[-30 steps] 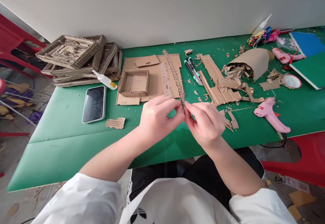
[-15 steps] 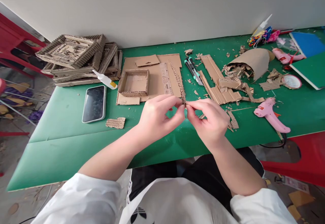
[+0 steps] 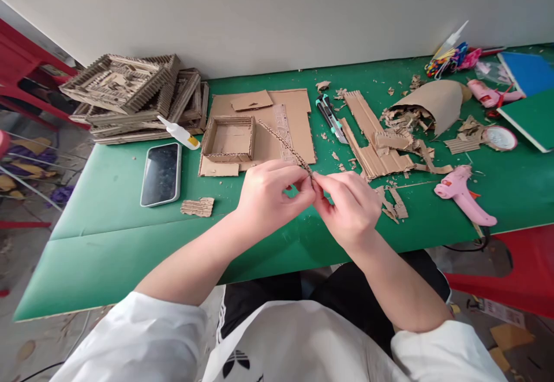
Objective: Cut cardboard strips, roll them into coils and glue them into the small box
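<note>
A thin corrugated cardboard strip runs from my fingertips up and to the left, over the flat cardboard sheet. My left hand pinches its near end between thumb and fingers. My right hand grips the same end from the right, fingertips touching the left ones. Both hands hover over the green table near its front edge. The strip's far tip ends close to a small open cardboard box.
A phone and a glue bottle lie left, behind them a stack of cardboard frames. A utility knife, cardboard scraps, a paper cone and a pink glue gun lie right. Red chairs stand at both sides.
The strip's far end has swung from pointing straight away to leaning left toward the small box. My hands stay pinched together at its near end, barely shifted.
</note>
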Action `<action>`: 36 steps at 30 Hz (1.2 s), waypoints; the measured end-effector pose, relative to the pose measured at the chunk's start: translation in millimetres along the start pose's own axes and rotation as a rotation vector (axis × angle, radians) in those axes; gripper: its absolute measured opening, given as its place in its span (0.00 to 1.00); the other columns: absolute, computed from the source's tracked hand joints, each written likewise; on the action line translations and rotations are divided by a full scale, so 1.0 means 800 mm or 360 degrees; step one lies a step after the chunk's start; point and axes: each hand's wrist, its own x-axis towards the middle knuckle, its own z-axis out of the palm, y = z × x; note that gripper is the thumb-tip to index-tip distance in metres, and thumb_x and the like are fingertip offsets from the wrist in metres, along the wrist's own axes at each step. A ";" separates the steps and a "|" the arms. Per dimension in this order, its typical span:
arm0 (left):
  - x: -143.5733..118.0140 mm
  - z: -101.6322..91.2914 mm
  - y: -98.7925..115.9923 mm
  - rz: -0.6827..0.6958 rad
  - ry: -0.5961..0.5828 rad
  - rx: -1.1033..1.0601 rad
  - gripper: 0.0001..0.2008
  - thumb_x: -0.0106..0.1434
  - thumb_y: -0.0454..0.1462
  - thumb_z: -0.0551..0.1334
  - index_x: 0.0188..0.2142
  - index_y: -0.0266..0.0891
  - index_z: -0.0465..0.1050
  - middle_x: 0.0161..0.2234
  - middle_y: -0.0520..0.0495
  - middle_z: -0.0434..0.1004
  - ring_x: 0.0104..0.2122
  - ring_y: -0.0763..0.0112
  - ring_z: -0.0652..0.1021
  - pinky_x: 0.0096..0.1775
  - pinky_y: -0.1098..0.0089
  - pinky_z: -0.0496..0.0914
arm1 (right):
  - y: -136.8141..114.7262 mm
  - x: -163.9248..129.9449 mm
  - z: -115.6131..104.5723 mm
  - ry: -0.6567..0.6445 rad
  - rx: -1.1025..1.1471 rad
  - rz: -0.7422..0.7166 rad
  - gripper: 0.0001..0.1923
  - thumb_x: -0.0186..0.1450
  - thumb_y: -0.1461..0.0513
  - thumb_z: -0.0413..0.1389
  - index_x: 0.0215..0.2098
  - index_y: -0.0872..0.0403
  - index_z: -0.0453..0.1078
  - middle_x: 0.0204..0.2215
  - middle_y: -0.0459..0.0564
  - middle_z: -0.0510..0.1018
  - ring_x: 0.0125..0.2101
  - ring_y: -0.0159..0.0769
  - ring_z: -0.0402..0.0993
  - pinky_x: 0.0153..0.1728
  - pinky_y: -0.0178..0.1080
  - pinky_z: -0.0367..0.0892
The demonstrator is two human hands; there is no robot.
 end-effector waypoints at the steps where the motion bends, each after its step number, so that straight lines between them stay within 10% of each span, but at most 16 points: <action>1: 0.000 0.000 0.000 -0.0005 -0.0014 -0.0029 0.11 0.56 0.30 0.56 0.17 0.37 0.64 0.15 0.55 0.63 0.18 0.80 0.62 0.22 0.76 0.59 | 0.000 0.001 0.000 0.0001 0.0025 0.0018 0.06 0.59 0.68 0.59 0.34 0.54 0.70 0.22 0.47 0.76 0.23 0.29 0.71 0.26 0.33 0.67; 18: 0.006 -0.012 -0.004 -0.0126 -0.0255 -0.0551 0.10 0.55 0.31 0.56 0.19 0.37 0.67 0.18 0.53 0.69 0.20 0.78 0.69 0.25 0.75 0.65 | 0.003 0.012 -0.010 -0.0401 0.1242 0.1352 0.02 0.55 0.66 0.56 0.26 0.54 0.70 0.20 0.41 0.75 0.19 0.25 0.71 0.21 0.28 0.69; 26: 0.010 -0.011 -0.020 0.0217 -0.0365 -0.0896 0.10 0.61 0.33 0.56 0.23 0.40 0.68 0.22 0.50 0.76 0.26 0.73 0.75 0.34 0.70 0.72 | 0.020 0.018 -0.007 -0.0804 0.2136 0.1812 0.03 0.56 0.64 0.52 0.24 0.54 0.63 0.16 0.39 0.67 0.16 0.23 0.65 0.16 0.28 0.64; 31: 0.010 -0.011 -0.024 0.0217 -0.0428 -0.0932 0.11 0.63 0.37 0.55 0.25 0.40 0.69 0.22 0.49 0.76 0.27 0.72 0.75 0.36 0.68 0.72 | 0.020 0.016 -0.008 -0.0839 0.2093 0.1682 0.04 0.58 0.64 0.50 0.25 0.53 0.61 0.16 0.39 0.65 0.16 0.24 0.63 0.15 0.29 0.64; 36: 0.011 -0.011 -0.021 -0.0103 -0.0477 -0.0762 0.23 0.65 0.53 0.51 0.28 0.37 0.69 0.26 0.47 0.74 0.27 0.72 0.73 0.32 0.71 0.69 | 0.010 0.014 -0.015 -0.0404 0.1176 0.1021 0.02 0.61 0.64 0.53 0.30 0.53 0.67 0.24 0.42 0.72 0.24 0.25 0.69 0.25 0.30 0.69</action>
